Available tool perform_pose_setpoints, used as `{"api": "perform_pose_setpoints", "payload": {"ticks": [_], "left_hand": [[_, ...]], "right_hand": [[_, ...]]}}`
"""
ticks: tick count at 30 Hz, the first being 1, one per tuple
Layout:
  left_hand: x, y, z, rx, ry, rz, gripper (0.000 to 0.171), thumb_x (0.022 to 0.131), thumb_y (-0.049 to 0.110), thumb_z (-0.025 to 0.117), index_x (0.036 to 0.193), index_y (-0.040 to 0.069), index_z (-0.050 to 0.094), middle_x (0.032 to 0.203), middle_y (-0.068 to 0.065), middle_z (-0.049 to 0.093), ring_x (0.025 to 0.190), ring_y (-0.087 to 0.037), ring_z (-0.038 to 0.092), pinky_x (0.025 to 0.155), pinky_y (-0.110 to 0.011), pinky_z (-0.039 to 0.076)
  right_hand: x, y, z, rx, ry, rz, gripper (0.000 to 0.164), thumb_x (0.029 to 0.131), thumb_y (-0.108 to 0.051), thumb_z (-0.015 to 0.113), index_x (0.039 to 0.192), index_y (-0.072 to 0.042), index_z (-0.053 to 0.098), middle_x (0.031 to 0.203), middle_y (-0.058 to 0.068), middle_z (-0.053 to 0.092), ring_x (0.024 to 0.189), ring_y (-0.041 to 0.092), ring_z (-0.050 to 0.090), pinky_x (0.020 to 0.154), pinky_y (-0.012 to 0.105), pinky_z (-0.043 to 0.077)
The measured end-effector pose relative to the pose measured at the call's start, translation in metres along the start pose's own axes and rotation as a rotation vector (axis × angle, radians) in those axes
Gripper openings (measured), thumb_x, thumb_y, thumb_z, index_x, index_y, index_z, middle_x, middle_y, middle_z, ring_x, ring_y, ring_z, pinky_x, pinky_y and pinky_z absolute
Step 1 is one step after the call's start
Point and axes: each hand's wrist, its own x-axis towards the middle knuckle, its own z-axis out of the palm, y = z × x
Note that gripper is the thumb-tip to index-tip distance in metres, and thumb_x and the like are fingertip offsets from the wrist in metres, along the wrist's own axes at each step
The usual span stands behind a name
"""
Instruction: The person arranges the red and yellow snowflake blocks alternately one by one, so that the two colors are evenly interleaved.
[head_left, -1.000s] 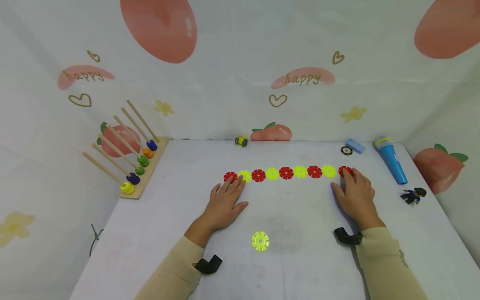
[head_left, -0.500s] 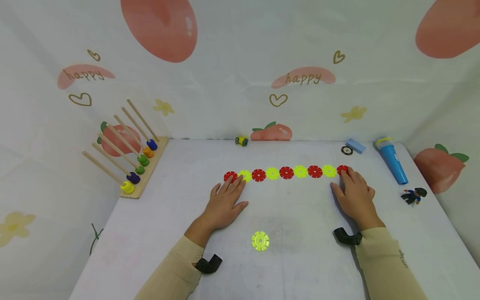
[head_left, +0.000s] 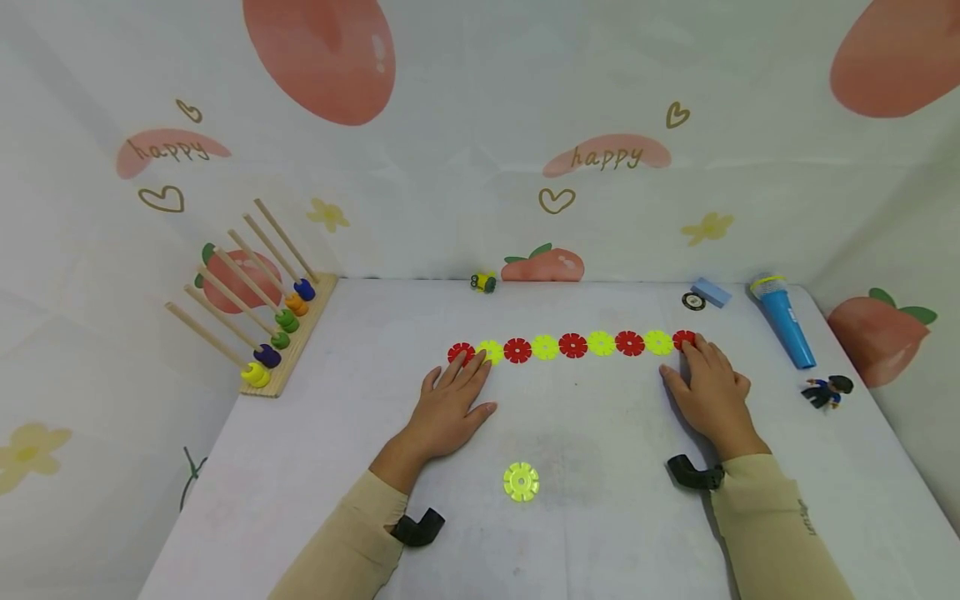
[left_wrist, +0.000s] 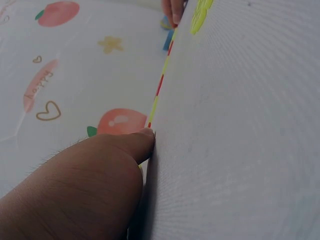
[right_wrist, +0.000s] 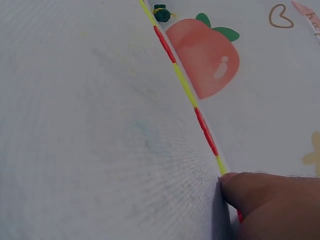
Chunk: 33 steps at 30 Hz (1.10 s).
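A row of notched plastic discs, alternating red and yellow, runs across the table in the head view. My left hand [head_left: 446,412] lies with fingers spread over the row's left end, its fingertips on a red disc [head_left: 456,352] and a yellow disc [head_left: 491,349]. At the other end, the fingertips of my right hand [head_left: 712,396] touch the right edge of a red disc [head_left: 682,338], beside a yellow disc [head_left: 658,342]. One loose yellow disc [head_left: 521,482] lies nearer to me, between the forearms. Both wrist views show the row almost edge-on, past each thumb.
A wooden peg stand [head_left: 300,342] with coloured beads stands on the left. At the back are a small yellow-green toy [head_left: 483,282], a black round piece [head_left: 693,301] and a blue block [head_left: 711,292]. A blue toy microphone [head_left: 783,321] and a small figure [head_left: 828,391] lie on the right.
My right hand's fingers have slid the end red disc slightly left, close against the neighbouring yellow disc. My left hand has stayed in place.
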Motion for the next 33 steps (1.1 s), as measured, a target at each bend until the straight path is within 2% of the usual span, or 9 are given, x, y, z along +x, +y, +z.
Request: {"api": "perform_pose_setpoints", "payload": {"ticks": [6,16,21,23,25,27,29,31,33], "left_hand": [[0.001,0.002,-0.002,-0.012,0.001,0.002,0.071,0.095,0.052,0.047,0.153,0.018,0.026,0.158,0.0,0.016,0.144,-0.027,0.008,0.107,-0.057,0.01],[0.001,0.002,-0.001,-0.004,-0.008,-0.009,0.071,0.094,0.053,0.047,0.153,0.018,0.025,0.159,0.0,0.015,0.144,-0.027,0.006,0.107,-0.057,0.009],[0.0,0.002,-0.002,-0.001,-0.008,-0.012,0.071,0.094,0.052,0.047,0.153,0.018,0.025,0.158,0.0,0.016,0.144,-0.026,0.007,0.107,-0.057,0.009],[0.0,0.002,-0.002,-0.004,-0.007,-0.012,0.071,0.094,0.052,0.047,0.153,0.018,0.026,0.158,-0.001,0.017,0.144,-0.027,0.007,0.107,-0.057,0.009],[0.0,0.002,-0.002,-0.008,-0.006,-0.011,0.071,0.094,0.052,0.048,0.153,0.018,0.026,0.158,-0.001,0.017,0.144,-0.027,0.007,0.107,-0.057,0.01],[0.0,0.002,-0.002,-0.011,-0.009,-0.009,0.071,0.094,0.052,0.048,0.153,0.017,0.026,0.158,-0.001,0.016,0.144,-0.027,0.007,0.107,-0.057,0.01],[0.0,0.002,-0.002,-0.008,-0.011,-0.006,0.071,0.095,0.052,0.048,0.153,0.017,0.025,0.158,-0.001,0.016,0.144,-0.027,0.007,0.107,-0.057,0.01],[0.0,0.002,-0.001,-0.003,-0.014,-0.005,0.071,0.095,0.052,0.047,0.153,0.018,0.025,0.158,-0.001,0.016,0.144,-0.028,0.007,0.107,-0.058,0.01],[0.0,0.002,-0.001,0.005,-0.015,-0.007,0.072,0.095,0.053,0.047,0.153,0.018,0.024,0.159,-0.001,0.015,0.144,-0.027,0.006,0.107,-0.057,0.009]], "right_hand": [[0.0,0.0,-0.001,-0.007,0.003,-0.01,0.078,0.095,-0.049,0.051,0.15,-0.001,0.022,0.152,0.027,0.016,0.137,0.047,0.009,0.092,0.071,0.013],[-0.001,0.001,0.0,-0.02,-0.001,-0.037,0.075,0.096,-0.049,0.048,0.148,0.0,0.027,0.153,0.026,0.013,0.138,0.047,0.008,0.091,0.072,0.012],[0.0,0.0,-0.001,-0.001,0.003,-0.039,0.077,0.094,-0.049,0.051,0.15,-0.002,0.026,0.153,0.026,0.014,0.138,0.047,0.007,0.09,0.072,0.013],[0.0,-0.001,-0.003,0.039,0.031,-0.044,0.077,0.094,-0.048,0.053,0.151,-0.005,0.025,0.153,0.025,0.014,0.139,0.045,0.007,0.09,0.072,0.013],[-0.002,-0.002,-0.004,0.118,0.086,-0.059,0.074,0.094,-0.046,0.054,0.151,-0.008,0.026,0.154,0.022,0.017,0.14,0.043,0.008,0.093,0.072,0.013],[-0.005,-0.005,-0.006,0.25,0.15,-0.08,0.068,0.095,-0.042,0.055,0.15,-0.011,0.03,0.153,0.017,0.023,0.14,0.038,0.015,0.097,0.069,0.018],[-0.01,-0.011,-0.008,0.405,0.189,-0.108,0.06,0.097,-0.038,0.054,0.148,-0.014,0.035,0.15,0.011,0.032,0.135,0.032,0.027,0.1,0.057,0.029],[-0.016,-0.019,-0.01,0.602,0.169,-0.162,0.052,0.099,-0.032,0.051,0.146,-0.015,0.039,0.145,0.008,0.039,0.128,0.029,0.04,0.098,0.044,0.04],[-0.022,-0.031,-0.01,0.838,0.074,-0.246,0.045,0.103,-0.025,0.044,0.146,-0.013,0.038,0.142,0.013,0.041,0.122,0.032,0.046,0.091,0.033,0.045]]}}
